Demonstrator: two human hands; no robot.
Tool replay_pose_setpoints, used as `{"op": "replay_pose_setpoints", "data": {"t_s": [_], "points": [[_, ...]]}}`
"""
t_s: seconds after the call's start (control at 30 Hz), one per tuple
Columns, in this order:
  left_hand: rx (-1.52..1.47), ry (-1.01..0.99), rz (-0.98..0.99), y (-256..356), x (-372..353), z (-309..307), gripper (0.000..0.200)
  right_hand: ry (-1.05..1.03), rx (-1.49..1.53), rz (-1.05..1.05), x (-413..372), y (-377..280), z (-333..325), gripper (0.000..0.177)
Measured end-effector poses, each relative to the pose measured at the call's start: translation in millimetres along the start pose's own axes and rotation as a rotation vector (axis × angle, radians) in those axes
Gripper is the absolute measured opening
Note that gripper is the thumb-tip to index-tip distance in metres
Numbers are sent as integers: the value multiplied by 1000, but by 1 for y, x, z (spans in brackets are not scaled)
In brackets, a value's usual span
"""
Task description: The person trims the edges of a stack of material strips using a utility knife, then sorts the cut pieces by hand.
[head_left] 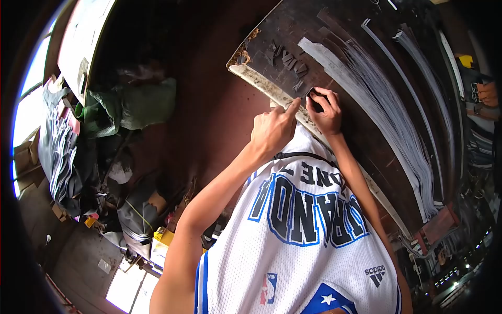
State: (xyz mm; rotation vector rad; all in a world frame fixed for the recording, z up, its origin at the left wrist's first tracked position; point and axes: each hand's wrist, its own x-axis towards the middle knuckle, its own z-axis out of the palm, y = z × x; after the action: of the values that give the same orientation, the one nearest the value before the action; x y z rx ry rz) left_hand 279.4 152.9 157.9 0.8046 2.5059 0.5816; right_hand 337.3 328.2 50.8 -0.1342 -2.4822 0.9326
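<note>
My left hand [274, 125] is at the near edge of the dark table, its index finger stretched toward a small dark strip [305, 95] and its other fingers curled in. Whether these curled fingers hold anything is hidden. Close beside it, my right hand [325, 111] is closed in a pinch on a small black piece [316, 105], partly covered by the fingers. Just beyond both hands, several short dark cut pieces [294, 64] lie loose on the tabletop.
Long grey strips [376, 115] lie bundled along the table [272, 31], with thinner strips [429, 78] farther right. Its pale near edge [256, 78] is worn. A red block [440, 224] sits by the strips' lower ends. Green sacks [141, 102] and stacked sheets [61, 141] are at left.
</note>
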Motion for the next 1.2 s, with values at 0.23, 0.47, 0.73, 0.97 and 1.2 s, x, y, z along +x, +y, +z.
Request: {"op": "replay_pose_setpoints", "data": {"t_s": [0.23,0.47,0.73,0.97,1.2], "points": [[44,-33,2,9,3,-6,53,-5,-7,13,0,-4,-3,18],[88,-106,11,17,5,-9,54,-23,-14,27,2,-10,-7,15],[114,-79,8,20,6,-7,54,-32,-6,24,3,-10,-6,15],[86,-94,11,15,-1,-12,51,-15,27,4,-1,-4,0,20],[121,-46,9,16,-1,11,50,-8,4,-16,-2,-1,0,21]]}}
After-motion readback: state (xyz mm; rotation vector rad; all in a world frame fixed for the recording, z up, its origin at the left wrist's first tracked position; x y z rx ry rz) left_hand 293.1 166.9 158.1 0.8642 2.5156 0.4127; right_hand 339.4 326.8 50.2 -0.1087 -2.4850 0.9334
